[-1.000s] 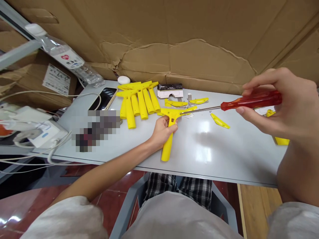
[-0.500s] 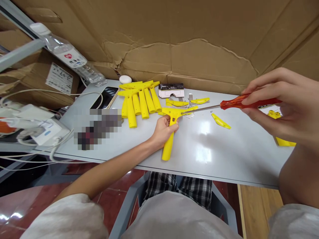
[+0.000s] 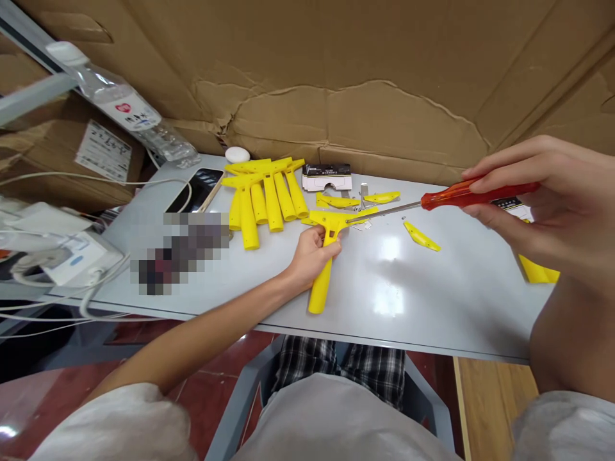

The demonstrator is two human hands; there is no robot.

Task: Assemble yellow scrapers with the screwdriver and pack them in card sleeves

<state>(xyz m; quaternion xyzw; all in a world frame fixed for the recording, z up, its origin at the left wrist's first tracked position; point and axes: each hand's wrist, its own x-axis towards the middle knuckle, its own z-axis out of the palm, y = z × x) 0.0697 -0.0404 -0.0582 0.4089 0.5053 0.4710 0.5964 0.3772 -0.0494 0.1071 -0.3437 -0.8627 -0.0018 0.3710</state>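
My left hand (image 3: pixel 312 254) is closed around the neck of a yellow T-shaped scraper handle (image 3: pixel 321 285), which it holds over the front part of the table. Between the fingers of my right hand (image 3: pixel 552 198) is the red grip of a screwdriver (image 3: pixel 449 195). The screwdriver's metal shaft slants down to the left, its tip at the right side of the handle's crosspiece. Behind my left hand lie several like yellow handles (image 3: pixel 250 218) in a group. Loose yellow curved pieces (image 3: pixel 421 236) and small metal blades lie around the crosspiece.
A small black-and-white box (image 3: pixel 327 177) stands by the cardboard at the back. On the left are a phone (image 3: pixel 202 189), a water bottle (image 3: pixel 125 109), a white power strip (image 3: pixel 79 256) with cables and a blurred-out object (image 3: pixel 185 250). Another yellow part (image 3: pixel 538 269) lies under my right hand.
The whole view has shifted slightly to the left. Both hands keep their hold, and the screwdriver tip stays at the same spot on the scraper handle.
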